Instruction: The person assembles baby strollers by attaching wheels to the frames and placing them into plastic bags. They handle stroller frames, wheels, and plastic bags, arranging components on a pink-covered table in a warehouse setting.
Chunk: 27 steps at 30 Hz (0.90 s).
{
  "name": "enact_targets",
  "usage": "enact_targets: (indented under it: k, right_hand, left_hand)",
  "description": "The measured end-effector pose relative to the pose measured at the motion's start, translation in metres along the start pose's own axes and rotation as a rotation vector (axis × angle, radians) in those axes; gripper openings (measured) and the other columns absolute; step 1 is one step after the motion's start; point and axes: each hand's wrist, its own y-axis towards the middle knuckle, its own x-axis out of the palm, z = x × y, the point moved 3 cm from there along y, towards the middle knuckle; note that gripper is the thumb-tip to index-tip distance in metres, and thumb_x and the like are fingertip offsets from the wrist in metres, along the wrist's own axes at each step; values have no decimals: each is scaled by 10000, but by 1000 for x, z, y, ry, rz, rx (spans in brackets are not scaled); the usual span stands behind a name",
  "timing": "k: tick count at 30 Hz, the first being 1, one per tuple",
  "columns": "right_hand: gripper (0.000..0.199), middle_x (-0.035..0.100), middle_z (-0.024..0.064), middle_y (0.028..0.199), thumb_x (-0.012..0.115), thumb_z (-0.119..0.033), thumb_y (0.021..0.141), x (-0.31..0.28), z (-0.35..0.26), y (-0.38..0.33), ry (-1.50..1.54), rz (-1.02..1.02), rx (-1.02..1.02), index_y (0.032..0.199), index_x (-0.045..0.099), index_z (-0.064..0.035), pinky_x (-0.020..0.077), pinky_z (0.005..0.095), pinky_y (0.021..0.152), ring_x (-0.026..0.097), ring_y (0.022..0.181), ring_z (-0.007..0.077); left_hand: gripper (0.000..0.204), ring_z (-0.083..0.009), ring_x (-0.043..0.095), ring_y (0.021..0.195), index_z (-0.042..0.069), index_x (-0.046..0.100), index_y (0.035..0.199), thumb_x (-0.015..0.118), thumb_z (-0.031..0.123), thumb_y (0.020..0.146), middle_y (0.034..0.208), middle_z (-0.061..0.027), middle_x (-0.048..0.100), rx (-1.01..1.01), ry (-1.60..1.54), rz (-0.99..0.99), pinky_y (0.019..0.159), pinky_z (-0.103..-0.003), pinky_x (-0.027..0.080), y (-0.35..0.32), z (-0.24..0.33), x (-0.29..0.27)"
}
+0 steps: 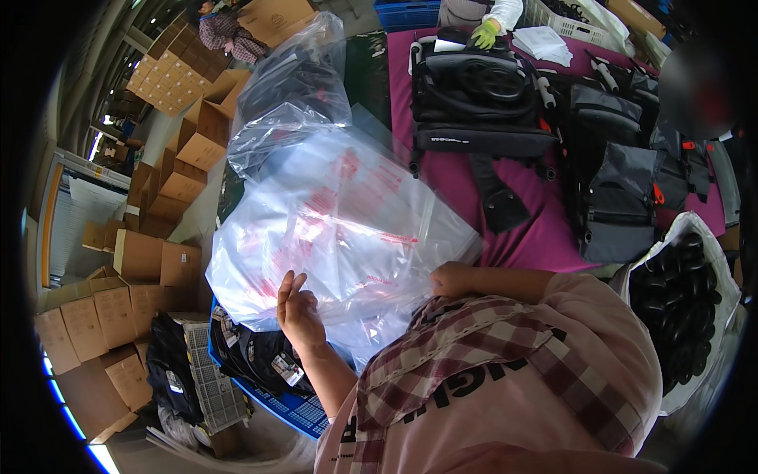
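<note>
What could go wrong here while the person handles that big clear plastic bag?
The clear plastic bag is large and slippery-looking; the left hand touches it with open fingers while the right hand grips its edge, so it might slide off toward the blue crate below. Billowing up, it could also hide the folded black items on the purple table, and might snag on them.

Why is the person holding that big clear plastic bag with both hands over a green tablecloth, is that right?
Not quite: the tablecloth is magenta-pink, not green. The head view shows it. The rest holds: the left hand and right hand are both on the big clear plastic bag.
</note>
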Motion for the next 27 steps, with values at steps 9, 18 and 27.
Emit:
enact_targets:
  k: [9,18,27]
  right_hand:
    - [312,661,194,836,619,-338,749,-2,-1,-1,-2,-8,-2,809,637,-33,480,440,718,626,807,373]
    - [299,661,189,834,624,-327,754,-4,-2,-7,9,7,30,812,636,-34,480,434,718,627,806,363]
    - [304,659,186,835,627,-330,750,0,0,-11,25,18,63,801,632,-30,480,429,719,624,809,357]
  left_hand:
    - [379,-120,515,690,-45,522,1257,467,131,927,1103,-163,644,23,-3,-27,642,-224,400,-2,-6,-8]
    - [375,-97,514,647,-53,515,1251,487,70,897,1065,-144,656,-12,-8,13,608,-219,386,-2,-6,0]
    - [367,-96,516,648,-47,523,1243,491,66,895,1066,-145,655,-34,-12,-12,606,-211,387,1,-7,7]
